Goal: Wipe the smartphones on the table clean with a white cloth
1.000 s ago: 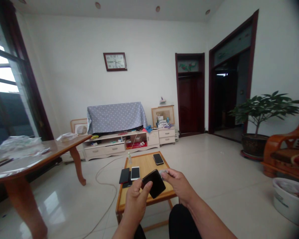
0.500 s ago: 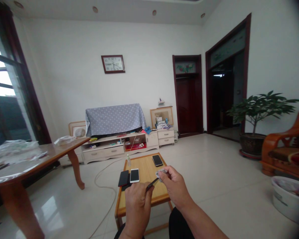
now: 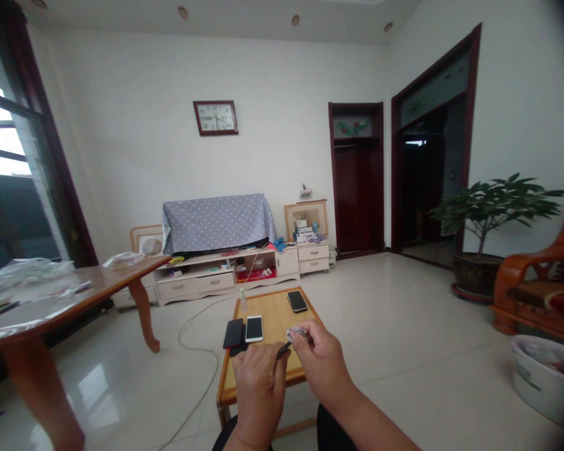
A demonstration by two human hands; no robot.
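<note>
The dark phone (image 3: 283,349) has turned edge-on since a moment ago, left hand (image 3: 258,382) pinching it over the small table's (image 3: 272,313) near edge, right hand's (image 3: 322,363) fingertips closing in, gripping a small pale wad (image 3: 295,331).

Left hand (image 3: 258,388): lower centre of the frame, back toward the camera, fingers curled shut, thumb tip up at its upper right.
Right hand (image 3: 320,366): just right of the left, slightly higher, fingers pinched together at its upper left.
Forearms: both bare, rising from the bottom edge, right one slanting in from lower right.
</note>
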